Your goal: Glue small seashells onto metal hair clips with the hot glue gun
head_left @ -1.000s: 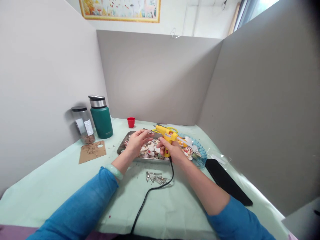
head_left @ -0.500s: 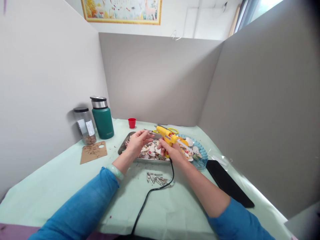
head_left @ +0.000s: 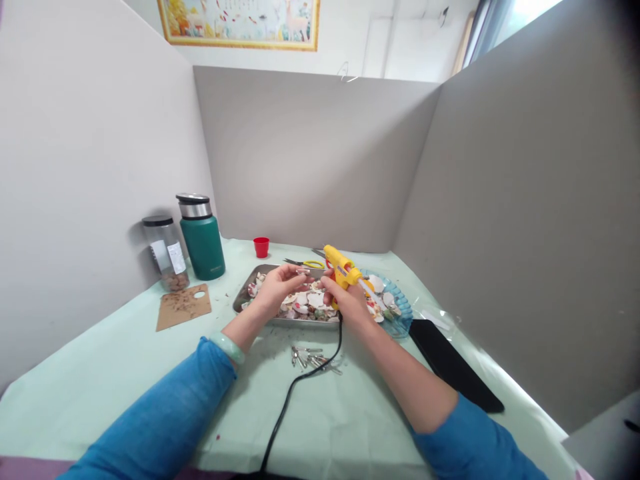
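Observation:
My left hand (head_left: 280, 288) pinches a small pale piece (head_left: 303, 272) between thumb and fingertips, above a metal tray (head_left: 242, 301) of shells; too little of the piece shows to name it surely. My right hand (head_left: 350, 300) is wrapped round the handle of a yellow glue gun (head_left: 342, 267), whose nozzle points up and to the left. A clear glue stick (head_left: 373, 293) juts from its back. The black cord (head_left: 295, 383) runs down over the cloth. Several metal clips (head_left: 310, 358) lie in front of the tray.
A blue scalloped plate (head_left: 405, 310) with shells is behind my right hand. Yellow-handled scissors (head_left: 314, 264) and a red cup (head_left: 261, 247) are at the back. Left stand a green bottle (head_left: 203, 240) and a jar (head_left: 167, 257) near a brown card (head_left: 184, 307). A black object (head_left: 455, 367) lies right.
The glue gun has shifted slightly right and its nozzle has moved away from my left fingertips. The small piece in my left hand shows more clearly. The whole view has shifted a little.

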